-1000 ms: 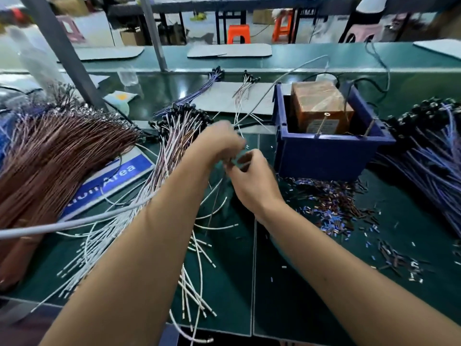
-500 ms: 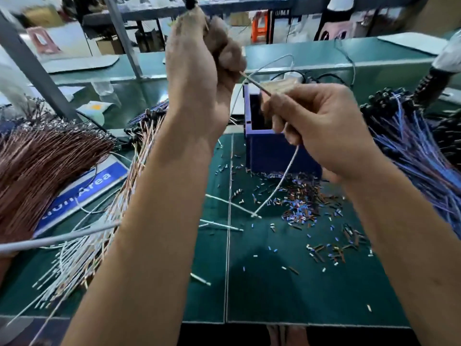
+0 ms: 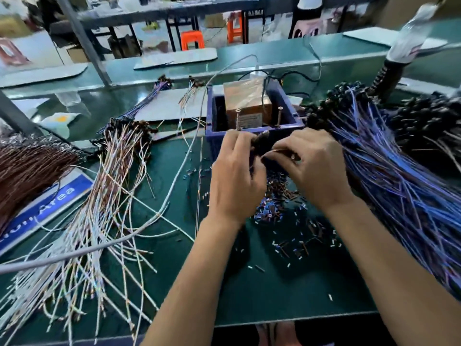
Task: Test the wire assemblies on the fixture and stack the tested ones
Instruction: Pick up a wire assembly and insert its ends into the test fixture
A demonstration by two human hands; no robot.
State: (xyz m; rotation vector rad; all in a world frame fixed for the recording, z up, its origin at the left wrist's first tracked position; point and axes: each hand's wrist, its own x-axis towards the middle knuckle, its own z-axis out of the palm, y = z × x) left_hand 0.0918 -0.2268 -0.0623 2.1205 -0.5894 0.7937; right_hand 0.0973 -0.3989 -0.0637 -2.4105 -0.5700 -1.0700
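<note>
Here, both hands met just in front of the blue bin [image 3: 254,128] at the middle of the green desk [image 3: 274,290]. The left hand [image 3: 235,178] had its fingers curled round a dark connector end of a wire assembly [image 3: 260,143], and the right hand [image 3: 311,166] pinched the same piece from the other side, fingertips bent in toward the left hand. How the wire ran below the hands could not be made out.

Inside the bin stood the fixture [image 3: 247,106], a brownish block wrapped in clear film, with two upright pins at its near edge, just beyond the knuckles. Dark cables ran out of the bin toward the back of the desk.

To the right lay a thick heap of blue-and-purple wires [image 3: 389,186] with black connectors at its far end, touching the right wrist. To the left spread a loose fan of white-and-tan wires [image 3: 104,221], and farther left a bundle of brown wires [image 3: 30,171] lay partly over a blue sign [image 3: 50,206]. A grey cable [image 3: 159,216] crossed the white fan from the lower left up toward the bin. Small cut wire bits [image 3: 294,228] were scattered on the mat below and between the forearms.
</note>
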